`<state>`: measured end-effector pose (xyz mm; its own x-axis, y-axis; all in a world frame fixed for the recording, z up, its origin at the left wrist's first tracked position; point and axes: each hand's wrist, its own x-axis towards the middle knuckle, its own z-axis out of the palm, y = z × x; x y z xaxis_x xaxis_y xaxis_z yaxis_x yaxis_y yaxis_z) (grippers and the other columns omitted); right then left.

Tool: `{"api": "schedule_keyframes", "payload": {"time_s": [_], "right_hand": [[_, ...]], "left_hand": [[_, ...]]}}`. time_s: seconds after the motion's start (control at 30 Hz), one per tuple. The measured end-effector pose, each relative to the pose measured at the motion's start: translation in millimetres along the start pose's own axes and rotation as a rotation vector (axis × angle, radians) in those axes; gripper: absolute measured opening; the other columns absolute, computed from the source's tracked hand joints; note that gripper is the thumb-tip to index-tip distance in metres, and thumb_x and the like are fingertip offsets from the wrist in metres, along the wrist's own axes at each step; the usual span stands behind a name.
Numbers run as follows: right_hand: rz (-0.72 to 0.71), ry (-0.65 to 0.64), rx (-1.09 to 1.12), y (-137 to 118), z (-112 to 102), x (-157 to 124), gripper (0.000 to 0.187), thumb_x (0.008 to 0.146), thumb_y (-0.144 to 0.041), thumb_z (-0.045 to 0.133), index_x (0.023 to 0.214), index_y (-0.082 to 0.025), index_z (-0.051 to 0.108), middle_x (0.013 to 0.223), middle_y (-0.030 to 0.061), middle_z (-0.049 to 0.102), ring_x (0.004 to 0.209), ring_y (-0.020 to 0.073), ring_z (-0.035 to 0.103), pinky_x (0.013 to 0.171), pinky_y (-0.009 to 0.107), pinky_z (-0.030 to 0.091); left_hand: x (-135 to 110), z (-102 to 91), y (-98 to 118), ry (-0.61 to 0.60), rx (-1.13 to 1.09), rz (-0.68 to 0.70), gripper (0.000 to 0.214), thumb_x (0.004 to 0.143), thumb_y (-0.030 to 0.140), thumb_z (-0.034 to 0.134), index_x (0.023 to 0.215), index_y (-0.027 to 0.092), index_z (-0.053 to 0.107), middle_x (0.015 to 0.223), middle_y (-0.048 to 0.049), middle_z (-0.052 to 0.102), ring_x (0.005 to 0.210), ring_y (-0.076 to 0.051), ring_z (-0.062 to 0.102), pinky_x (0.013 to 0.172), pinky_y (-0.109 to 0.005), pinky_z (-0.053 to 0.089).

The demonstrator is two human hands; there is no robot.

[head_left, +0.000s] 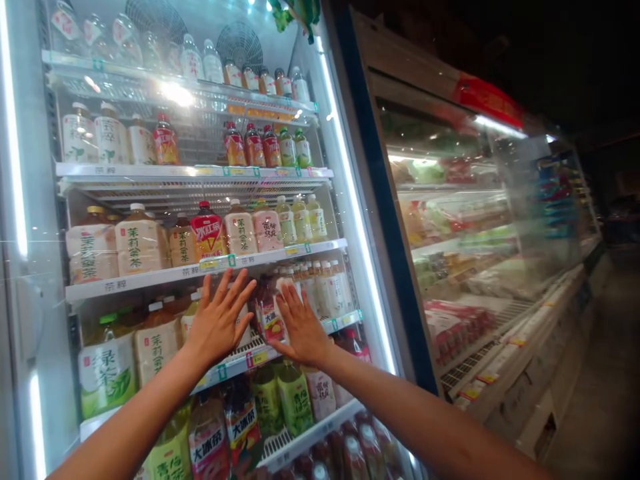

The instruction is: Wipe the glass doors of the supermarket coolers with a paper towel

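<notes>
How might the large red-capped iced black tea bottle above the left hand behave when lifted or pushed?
The iced black tea bottle is probably heavy, since its body is bulky. Its smooth-looking sides may be slippery. Upright and broad, it seems unlikely to tip.

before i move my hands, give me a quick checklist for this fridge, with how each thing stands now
1. Left hand free: ok, open with fingers spread, holding nothing.
2. Right hand free: ok, open and holding nothing.
3. Palms off the glass: cannot tell; glare shows on it, but contact or a gap isn't clear.
4. Bottles beyond the hands in full view: not ok, the hands partly cover them.
5. Green-capped bottle at lower left upright: ok.
6. Light strip on: ok, glowing.
</notes>
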<state>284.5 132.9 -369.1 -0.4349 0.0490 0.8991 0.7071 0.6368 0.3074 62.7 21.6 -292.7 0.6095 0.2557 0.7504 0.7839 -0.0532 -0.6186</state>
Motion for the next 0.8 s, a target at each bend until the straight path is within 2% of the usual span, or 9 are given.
{"api": "schedule_keyframes", "payload": {"time_s": [0.1,0.2,0.27,0.33,0.4,0.5,0.63,0.7,0.8], "right_hand": [[-0.123,-0.044,-0.015,17.2,-1.3,-18.6,0.110,0.094,-0.071,0.050,0.165,-0.013,-0.012,0.173,0.0169,-0.007,0.161,0.0353,-0.006,0.128,0.062,0.016],[0.012,0.008,-0.050,47.4,-9.4,5.8,0.107,0.098,-0.066,0.047,0.163,-0.010,-0.016,0.173,0.0187,-0.010,0.160,0.0350,-0.009,0.128,0.064,0.009],[0.101,0.038,-0.059,54.9,-10.9,13.0,0.106,0.099,-0.065,0.046,0.163,-0.009,-0.017,0.172,0.0197,-0.012,0.160,0.0354,-0.010,0.129,0.064,0.008],[0.106,0.031,-0.048,50.5,-7.8,-3.7,0.109,0.097,-0.067,0.047,0.163,-0.008,-0.016,0.172,0.0203,-0.013,0.160,0.0366,-0.010,0.129,0.063,0.011],[0.037,-0.011,-0.040,45.9,-4.3,-35.6,0.111,0.095,-0.069,0.049,0.163,-0.008,-0.014,0.172,0.0211,-0.011,0.160,0.0387,-0.007,0.127,0.064,0.016],[-0.086,-0.083,-0.047,65.1,-8.1,-64.3,0.112,0.092,-0.074,0.051,0.165,-0.015,-0.010,0.174,0.0156,-0.004,0.161,0.0358,0.002,0.127,0.060,0.021],[0.071,-0.013,-0.086,114.5,-22.4,-35.1,0.105,0.099,-0.067,0.044,0.163,-0.011,-0.017,0.172,0.0166,-0.016,0.160,0.0363,-0.007,0.128,0.062,0.016],[0.181,0.035,-0.096,116.0,-21.5,-26.3,0.104,0.100,-0.065,0.041,0.161,-0.009,-0.021,0.170,0.0173,-0.022,0.160,0.0369,-0.012,0.128,0.063,0.014],[0.204,0.030,-0.069,89.5,-9.4,-49.5,0.106,0.098,-0.070,0.041,0.162,-0.010,-0.019,0.171,0.0163,-0.020,0.160,0.0368,-0.009,0.129,0.061,0.017]], "left_hand": [[9.1,3.7,7.5,-0.006,-0.003,0.021,0.074,0.099,0.050,0.048,0.163,0.027,0.021,0.171,-0.0044,0.023,0.161,-0.027,0.006,0.131,-0.056,-0.003],[20.9,8.0,16.5,0.001,0.005,0.024,0.072,0.099,0.051,0.048,0.163,0.026,0.024,0.171,-0.0045,0.022,0.161,-0.028,0.005,0.131,-0.055,-0.005],[27.6,11.8,22.5,0.004,0.007,0.025,0.072,0.099,0.051,0.047,0.163,0.026,0.024,0.171,-0.0045,0.021,0.161,-0.028,0.004,0.131,-0.055,-0.006],[32.0,16.7,27.5,0.006,0.004,0.031,0.071,0.100,0.051,0.047,0.162,0.026,0.025,0.171,-0.0047,0.021,0.161,-0.028,0.004,0.131,-0.055,-0.006],[34.6,22.2,30.9,0.006,-0.002,0.044,0.071,0.100,0.051,0.047,0.163,0.026,0.024,0.171,-0.0051,0.021,0.161,-0.028,0.004,0.131,-0.056,-0.005],[37.1,30.4,32.8,0.009,-0.005,0.072,0.073,0.099,0.051,0.048,0.163,0.027,0.022,0.171,-0.0048,0.022,0.161,-0.028,0.005,0.131,-0.056,-0.004],[38.4,37.3,32.4,0.020,0.012,0.082,0.074,0.099,0.051,0.048,0.164,0.027,0.019,0.171,-0.0055,0.023,0.161,-0.027,0.006,0.131,-0.057,-0.004],[38.1,38.3,33.3,0.023,0.035,0.082,0.076,0.099,0.051,0.049,0.164,0.027,0.019,0.171,-0.0060,0.022,0.161,-0.028,0.006,0.131,-0.058,-0.004],[39.4,38.1,38.0,0.033,0.063,0.084,0.075,0.098,0.052,0.050,0.163,0.026,0.023,0.171,-0.0065,0.021,0.161,-0.029,0.005,0.130,-0.058,-0.005]]}}
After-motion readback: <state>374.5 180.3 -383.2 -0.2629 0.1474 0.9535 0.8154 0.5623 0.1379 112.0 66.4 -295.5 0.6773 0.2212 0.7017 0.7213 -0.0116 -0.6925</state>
